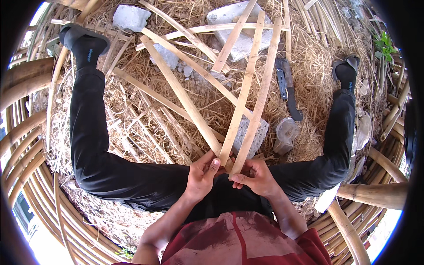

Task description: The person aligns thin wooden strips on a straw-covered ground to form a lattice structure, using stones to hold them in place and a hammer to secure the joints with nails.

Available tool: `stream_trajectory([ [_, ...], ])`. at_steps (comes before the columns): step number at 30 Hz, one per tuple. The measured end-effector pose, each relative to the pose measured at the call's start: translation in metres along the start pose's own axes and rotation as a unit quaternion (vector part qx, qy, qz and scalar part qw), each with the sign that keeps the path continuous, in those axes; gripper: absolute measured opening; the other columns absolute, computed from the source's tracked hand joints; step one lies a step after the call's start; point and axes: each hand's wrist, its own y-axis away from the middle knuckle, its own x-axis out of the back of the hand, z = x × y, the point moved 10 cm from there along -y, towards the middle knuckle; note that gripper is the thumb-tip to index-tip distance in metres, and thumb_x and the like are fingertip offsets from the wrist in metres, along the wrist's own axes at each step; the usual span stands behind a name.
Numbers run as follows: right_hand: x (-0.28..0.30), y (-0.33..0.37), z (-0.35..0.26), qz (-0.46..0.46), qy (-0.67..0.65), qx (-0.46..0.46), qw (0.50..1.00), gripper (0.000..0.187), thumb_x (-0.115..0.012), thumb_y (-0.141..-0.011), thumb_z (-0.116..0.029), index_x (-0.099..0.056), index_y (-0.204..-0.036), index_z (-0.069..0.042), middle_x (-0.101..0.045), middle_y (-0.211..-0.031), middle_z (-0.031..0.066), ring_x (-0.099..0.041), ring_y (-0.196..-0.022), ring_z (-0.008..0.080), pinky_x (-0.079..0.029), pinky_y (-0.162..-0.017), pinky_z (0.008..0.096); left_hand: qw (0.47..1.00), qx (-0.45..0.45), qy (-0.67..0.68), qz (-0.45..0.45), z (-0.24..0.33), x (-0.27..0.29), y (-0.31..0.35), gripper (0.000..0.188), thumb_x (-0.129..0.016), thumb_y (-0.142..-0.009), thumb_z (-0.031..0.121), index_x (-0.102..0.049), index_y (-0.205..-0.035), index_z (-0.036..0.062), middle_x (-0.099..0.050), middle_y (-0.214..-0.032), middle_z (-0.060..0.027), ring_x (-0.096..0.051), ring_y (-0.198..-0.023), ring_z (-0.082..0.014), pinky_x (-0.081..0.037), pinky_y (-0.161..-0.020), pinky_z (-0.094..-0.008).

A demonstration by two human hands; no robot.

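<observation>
My left hand [202, 176] is closed round the near ends of two bamboo strips, its thumb pressed beside the middle bamboo strip [244, 95]. The left bamboo strip [180, 92] slants away to the far left from the same grip. In my right hand [257, 177] the near end of the right bamboo strip [260, 95] is pinched between thumb and fingers. All three strips meet between the hands above my lap and fan outward. Some fingers are hidden behind the strips. Beneath the right strip sits a rough grey block [252, 134].
A dark curved-bladed knife [289, 90] lies on the straw to the right. Beyond are a concrete block [227, 20], a white stone [131, 17] and more loose strips [159, 98]. A clear plastic cup [286, 132] is near my right knee. Bamboo poles [373, 194] border both sides.
</observation>
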Motion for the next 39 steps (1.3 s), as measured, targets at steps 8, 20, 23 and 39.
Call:
stream_trajectory([
  [8,0.002,-0.005,0.01,0.009,-0.01,0.005,1.0,0.025,-0.077,-0.097,-0.015,-0.069,-0.111,0.003,-0.074,-0.093,0.0077,-0.072,-0.075,0.0135,-0.06,-0.065,0.0265,0.995,-0.067,-0.071,0.022,0.004,0.001,0.0,0.04,-0.049,-0.112,0.016,-0.048,-0.141,-0.0107,-0.061,-0.136,-0.0194,-0.065,-0.123,-0.026,-0.055,-0.106,-0.043],
  [20,-0.001,-0.004,0.013,0.009,-0.014,-0.015,1.0,0.027,-0.078,-0.097,-0.015,-0.069,-0.115,0.003,-0.074,-0.092,0.0052,-0.071,-0.077,0.0115,-0.059,-0.067,0.0265,0.998,-0.003,0.062,0.025,0.004,0.005,0.002,0.037,-0.045,-0.111,0.009,-0.048,-0.143,-0.0101,-0.062,-0.136,-0.02,-0.065,-0.123,-0.0271,-0.054,-0.106,-0.0413],
  [23,-0.002,-0.004,0.013,0.012,-0.021,-0.021,0.999,0.026,-0.078,-0.096,-0.015,-0.069,-0.114,0.003,-0.073,-0.092,0.005,-0.07,-0.077,0.0113,-0.059,-0.067,0.0265,0.991,0.011,0.133,0.031,-0.003,0.016,0.002,0.038,-0.053,-0.108,0.006,-0.048,-0.142,-0.01,-0.063,-0.135,-0.0193,-0.066,-0.121,-0.023,-0.056,-0.102,-0.0377],
  [39,0.004,-0.01,0.017,0.002,-0.022,-0.02,1.0,0.023,-0.076,-0.098,-0.015,-0.069,-0.112,0.001,-0.073,-0.089,0.0033,-0.068,-0.076,0.0093,-0.056,-0.067,0.0259,0.989,0.01,-0.089,0.116,-0.005,0.024,0.001,0.027,-0.067,-0.102,0.005,-0.066,-0.125,-0.0104,-0.076,-0.107,-0.0112,-0.072,-0.093,-0.0123,-0.061,-0.083,-0.0273],
])
